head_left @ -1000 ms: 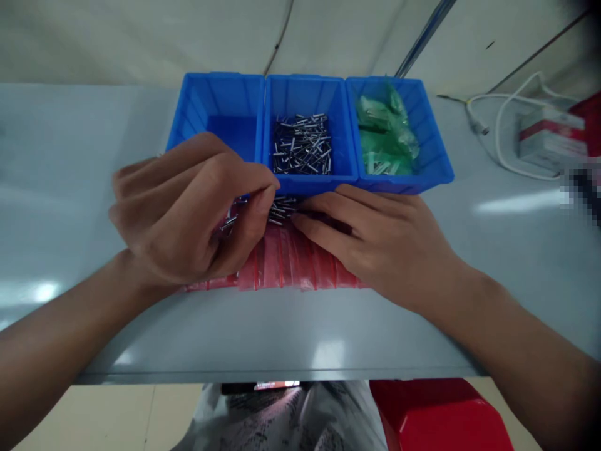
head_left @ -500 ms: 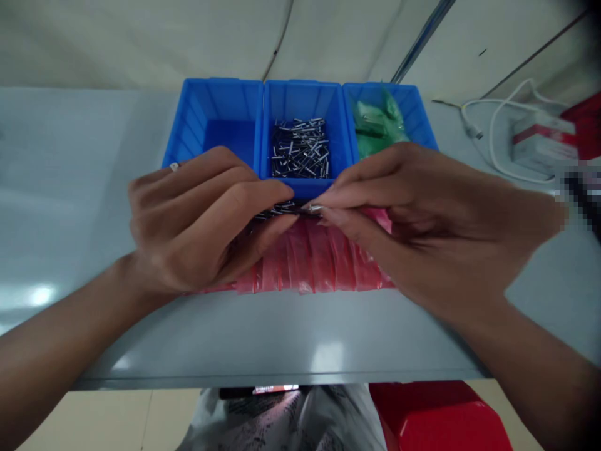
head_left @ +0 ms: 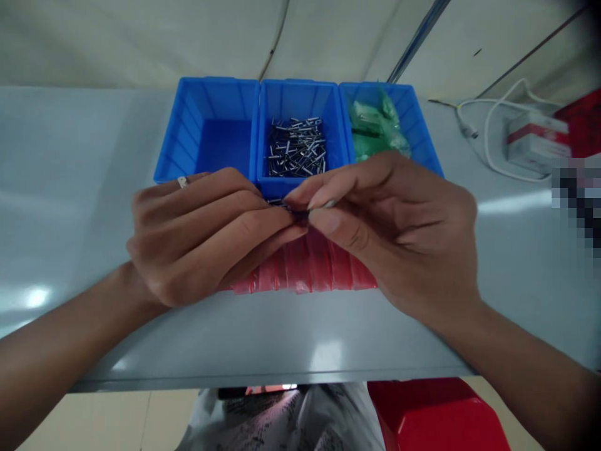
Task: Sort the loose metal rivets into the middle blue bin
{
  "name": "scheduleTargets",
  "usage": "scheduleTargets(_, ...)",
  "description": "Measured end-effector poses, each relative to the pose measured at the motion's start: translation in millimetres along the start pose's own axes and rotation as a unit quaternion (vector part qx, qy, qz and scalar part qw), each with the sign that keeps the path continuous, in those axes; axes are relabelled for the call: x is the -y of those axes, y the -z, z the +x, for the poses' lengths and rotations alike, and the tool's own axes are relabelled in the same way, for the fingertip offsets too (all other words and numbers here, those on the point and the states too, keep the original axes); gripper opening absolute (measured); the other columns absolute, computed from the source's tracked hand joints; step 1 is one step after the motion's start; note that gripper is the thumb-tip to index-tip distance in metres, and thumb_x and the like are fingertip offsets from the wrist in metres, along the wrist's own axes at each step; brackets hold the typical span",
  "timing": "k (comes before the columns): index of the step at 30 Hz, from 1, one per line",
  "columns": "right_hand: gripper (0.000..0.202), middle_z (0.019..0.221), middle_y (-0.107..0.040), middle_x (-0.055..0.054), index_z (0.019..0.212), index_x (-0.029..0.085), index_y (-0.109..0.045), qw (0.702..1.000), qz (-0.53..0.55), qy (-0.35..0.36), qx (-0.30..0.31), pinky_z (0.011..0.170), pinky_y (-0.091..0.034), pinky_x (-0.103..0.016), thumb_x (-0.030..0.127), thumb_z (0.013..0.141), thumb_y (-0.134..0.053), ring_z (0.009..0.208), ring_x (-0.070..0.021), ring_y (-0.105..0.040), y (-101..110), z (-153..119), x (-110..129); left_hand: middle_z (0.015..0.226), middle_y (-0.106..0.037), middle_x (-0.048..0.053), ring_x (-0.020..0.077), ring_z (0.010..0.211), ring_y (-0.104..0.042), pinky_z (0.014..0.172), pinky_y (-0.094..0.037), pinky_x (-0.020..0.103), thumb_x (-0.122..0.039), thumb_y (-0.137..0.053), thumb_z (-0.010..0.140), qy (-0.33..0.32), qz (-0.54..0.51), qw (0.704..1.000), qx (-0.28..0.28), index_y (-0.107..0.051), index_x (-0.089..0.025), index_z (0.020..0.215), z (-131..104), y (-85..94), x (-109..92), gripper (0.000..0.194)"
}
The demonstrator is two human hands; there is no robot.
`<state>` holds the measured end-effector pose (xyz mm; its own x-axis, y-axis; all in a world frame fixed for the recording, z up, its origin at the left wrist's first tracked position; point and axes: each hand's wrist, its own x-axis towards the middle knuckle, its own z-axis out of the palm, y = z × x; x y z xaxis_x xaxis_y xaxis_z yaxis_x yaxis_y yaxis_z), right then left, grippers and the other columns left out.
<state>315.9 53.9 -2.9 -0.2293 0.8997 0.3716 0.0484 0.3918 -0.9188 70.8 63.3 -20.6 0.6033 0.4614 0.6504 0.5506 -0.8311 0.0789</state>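
My left hand (head_left: 211,238), with a ring on one finger, is closed, index finger and thumb pressed together over a row of red plastic bags (head_left: 300,266). Whatever its fingertips pinch is mostly hidden. Touching or nearly touching them are the fingertips of my right hand (head_left: 399,232), closed in a pinch. A thin dark shaft (head_left: 300,214) shows between the two hands, and a silvery end (head_left: 328,204) sticks out past the right thumb; it looks like a small rivet. Several loose rivets (head_left: 278,203) peek out just behind the left index finger.
Behind the hands stand three blue bins: a bare left one (head_left: 213,100), a middle one holding many rivets (head_left: 298,147), and a right one with green plastic bags (head_left: 375,128). At the right lie a white cable (head_left: 488,138) and a white-red box (head_left: 538,141). A red stool (head_left: 446,413) is below the table.
My left hand has come slightly nearer to me and its finger gap has narrowed. My right hand has rolled and moved left, its fingertips now against the left ones.
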Motion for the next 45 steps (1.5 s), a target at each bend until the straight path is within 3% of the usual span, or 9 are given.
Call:
scheduleTargets(4, 0.013, 0.099, -0.087, 0.007, 0.100, 0.030, -0.085, 0.999, -0.038, 0.016, -0.004, 0.082, -0.071, -0.022, 0.017, 0.097, -0.086, 0.087, -0.0105, -0.081, 4, 1, 1, 0.115, -0.080, 0.000, 0.0332, 0.125, -0.080, 0.089, -0.078, 0.052, -0.071, -0.080, 0.097, 0.041, -0.070, 0.997, 0.001, -0.074, -0.037, 0.122, 5, -8.7, -6, 0.043)
scheduleTargets(10, 0.027, 0.080, -0.080, 0.009, 0.091, 0.024, -0.082, 0.999, -0.029, -0.014, 0.004, 0.058, -0.064, -0.018, 0.013, 0.078, -0.102, 0.069, -0.0088, -0.076, 4, 0, 1, 0.119, -0.078, 0.003, 0.0343, 0.127, -0.080, 0.090, -0.076, 0.052, -0.073, -0.074, 0.099, 0.045, -0.071, 0.996, -0.039, -0.073, -0.035, 0.127, 9, -8.8, 0, 0.047)
scheduleTargets(18, 0.017, 0.089, -0.086, 0.005, 0.100, 0.025, -0.086, 0.995, 0.087, -0.052, -0.028, 0.069, -0.072, -0.027, 0.009, 0.093, -0.088, 0.072, -0.0131, -0.081, 4, -1, 2, 0.096, -0.076, 0.000, 0.0181, 0.081, -0.077, 0.070, -0.058, 0.033, -0.019, -0.068, 0.107, -0.053, 0.045, 0.997, -0.040, -0.072, -0.019, 0.110, 2, -2.1, 14, 0.005)
scheduleTargets(24, 0.018, 0.090, -0.087, 0.004, 0.098, 0.022, -0.086, 0.988, 0.140, -0.063, -0.030, 0.070, -0.073, -0.030, 0.006, 0.092, -0.086, 0.076, -0.0152, -0.083, 2, -3, 0, 0.082, -0.070, -0.003, 0.0172, 0.069, -0.067, 0.061, -0.051, 0.039, -0.052, -0.059, 0.114, 0.039, 0.010, 0.998, -0.038, -0.075, -0.030, 0.108, 2, -9.7, 16, 0.027)
scheduleTargets(30, 0.016, 0.091, -0.086, 0.005, 0.098, 0.024, -0.086, 0.990, 0.123, -0.062, -0.035, 0.068, -0.071, -0.031, 0.010, 0.093, -0.088, 0.074, -0.0146, -0.082, 3, -4, 0, 0.091, -0.075, -0.001, 0.0161, 0.078, -0.071, 0.070, -0.055, 0.034, -0.037, -0.065, 0.112, -0.028, -0.004, 0.998, -0.050, -0.070, -0.025, 0.115, 0, -8.0, 19, 0.012)
scheduleTargets(36, 0.018, 0.090, -0.087, 0.006, 0.098, 0.025, -0.087, 0.990, 0.127, -0.048, -0.042, 0.070, -0.073, -0.029, 0.008, 0.091, -0.088, 0.074, -0.0138, -0.082, 4, -3, -1, 0.081, -0.069, 0.000, 0.0169, 0.079, -0.074, 0.065, -0.051, 0.035, -0.035, -0.050, 0.119, -0.037, 0.008, 0.999, -0.025, -0.067, -0.022, 0.093, -1, -3.1, 18, 0.034)
scheduleTargets(41, 0.033, 0.111, -0.089, 0.009, 0.110, 0.028, -0.086, 0.987, 0.132, -0.060, -0.075, 0.088, -0.075, -0.031, 0.001, 0.100, -0.070, 0.108, -0.0163, -0.087, 7, 4, -2, 0.077, -0.067, -0.001, 0.0159, 0.074, -0.074, 0.061, -0.046, 0.032, -0.028, -0.047, 0.117, -0.043, 0.014, 0.996, -0.071, -0.064, -0.021, 0.087, -5, -1.7, 17, 0.036)
scheduleTargets(43, 0.036, 0.123, -0.088, 0.009, 0.120, 0.031, -0.084, 0.993, 0.091, -0.051, -0.057, 0.098, -0.076, -0.038, 0.004, 0.103, -0.069, 0.121, -0.0189, -0.085, 10, 4, 0, 0.080, -0.068, 0.001, 0.0185, 0.079, -0.076, 0.066, -0.049, 0.033, -0.024, -0.051, 0.115, -0.012, 0.019, 0.999, -0.044, -0.065, -0.019, 0.089, -7, -0.2, 14, 0.030)
scheduleTargets(45, 0.030, 0.121, -0.088, 0.007, 0.124, 0.029, -0.084, 0.998, -0.061, 0.023, -0.016, 0.098, -0.075, -0.038, 0.010, 0.106, -0.071, 0.114, -0.0182, -0.086, 15, 2, 1, 0.081, -0.068, 0.002, 0.0202, 0.081, -0.077, 0.068, -0.051, 0.035, -0.020, -0.054, 0.112, 0.003, 0.014, 0.999, -0.031, -0.066, -0.018, 0.089, -7, 0.9, 12, 0.026)
